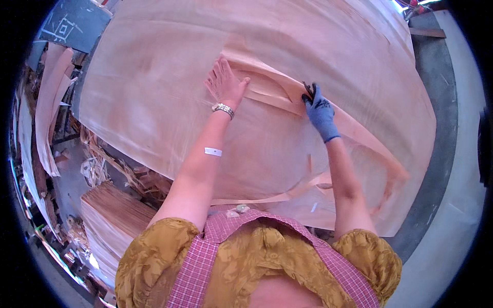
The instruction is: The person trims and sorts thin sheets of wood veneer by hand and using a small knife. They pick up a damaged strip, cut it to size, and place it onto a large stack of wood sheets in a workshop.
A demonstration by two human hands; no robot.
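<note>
A broad, thin sheet of pale pinkish wood veneer (169, 102) lies before me, with faint ripples in its surface. My left hand (226, 84), bare and with a metal watch at the wrist, presses flat on it with fingers spread. Beside that hand, a loose strip of veneer (277, 77) curls up and runs right, past my other hand. My right hand (319, 110), in a blue-grey glove, is closed at the strip around a small dark tool (308, 89); most of the tool is hidden by the fingers. More thin veneer strips (257, 199) lie near my body.
At the left stand a stack of veneer sheets (120, 205), long veneer offcuts (51, 102) and heaps of torn scraps (146, 179). A dark board with chalk marks (74, 25) is at the far left. A grey surface (436, 82) borders the sheet on the right.
</note>
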